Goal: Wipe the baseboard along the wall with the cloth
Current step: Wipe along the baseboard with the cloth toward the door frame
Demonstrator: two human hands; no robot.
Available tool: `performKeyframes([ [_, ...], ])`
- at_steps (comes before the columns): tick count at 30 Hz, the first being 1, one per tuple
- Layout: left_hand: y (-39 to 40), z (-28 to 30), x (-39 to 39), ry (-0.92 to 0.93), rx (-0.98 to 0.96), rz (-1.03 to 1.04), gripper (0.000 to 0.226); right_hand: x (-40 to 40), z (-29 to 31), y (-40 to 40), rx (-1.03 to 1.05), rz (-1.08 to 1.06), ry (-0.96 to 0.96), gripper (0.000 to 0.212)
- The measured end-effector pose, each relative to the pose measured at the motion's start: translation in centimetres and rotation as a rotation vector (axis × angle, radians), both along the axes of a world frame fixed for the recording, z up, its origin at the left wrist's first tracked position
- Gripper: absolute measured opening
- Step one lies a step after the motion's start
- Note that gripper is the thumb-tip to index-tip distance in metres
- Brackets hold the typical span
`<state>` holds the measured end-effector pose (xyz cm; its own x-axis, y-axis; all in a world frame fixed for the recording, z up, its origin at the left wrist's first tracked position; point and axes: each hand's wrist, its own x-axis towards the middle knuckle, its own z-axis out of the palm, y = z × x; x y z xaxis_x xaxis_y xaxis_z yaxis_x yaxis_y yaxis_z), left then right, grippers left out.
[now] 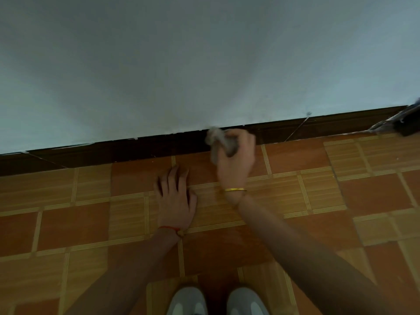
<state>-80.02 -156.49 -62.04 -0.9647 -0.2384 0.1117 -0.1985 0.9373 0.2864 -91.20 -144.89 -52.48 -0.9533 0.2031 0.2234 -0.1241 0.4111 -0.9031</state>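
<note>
No writing or brand could be read anywhere. The cloth (219,142) was grey, crumpled and blurred, and it was pressed against the dark brown baseboard (136,148) at the foot of the pale wall (204,64). The right hand (236,160), with a gold bangle (235,190) on the wrist, was closed around the cloth. The left hand (176,196), with a red string (170,228) on the wrist, lay flat with spread fingers on the orange tiled floor (295,155), near the baseboard. Two grey shoes (218,301) showed at the near edge.
</note>
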Motion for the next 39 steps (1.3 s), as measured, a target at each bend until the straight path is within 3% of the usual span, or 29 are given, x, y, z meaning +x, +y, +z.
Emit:
performKeyframes([
  [4,-0.1,0.1,0.0,0.030,-0.006,-0.011,0.053,0.7,-0.1,-1.9,-0.052,0.065,0.014,0.023],
  [9,-0.1,-0.1,0.0,0.020,0.008,-0.002,0.051,-1.8,-0.2,3.3,-0.053,-0.302,-0.001,0.022],
  [11,-0.1,-0.2,0.0,0.014,0.003,-0.004,0.051,-2.4,-0.3,4.3,-0.057,-0.348,-0.001,0.021],
  [15,-0.1,-0.2,0.0,0.011,-0.004,-0.003,0.052,-1.3,-0.5,1.8,-0.033,-0.216,-0.010,0.020],
  [20,-0.2,-0.3,0.0,0.004,-0.005,-0.012,0.053,1.4,-1.5,-3.3,-0.002,0.093,-0.013,0.026],
  [23,-0.3,-0.2,0.0,0.004,-0.003,-0.016,0.054,1.3,-1.7,-3.3,-0.022,0.094,-0.007,0.025],
  [30,-0.2,-0.1,0.0,-0.015,0.029,-0.008,0.053,-3.0,0.0,4.6,-0.083,-0.469,-0.018,0.026],
  [32,-0.2,-0.1,0.0,-0.009,0.023,-0.007,0.053,-4.1,0.3,6.2,-0.110,-0.536,-0.016,0.027],
  [35,-0.1,-0.1,0.0,-0.003,0.013,-0.003,0.052,-3.4,0.2,5.3,-0.072,-0.424,-0.007,0.026],
  [39,-0.1,0.0,0.1,0.009,0.000,-0.005,0.053,-0.8,-0.5,1.3,0.005,-0.108,-0.021,0.023],
])
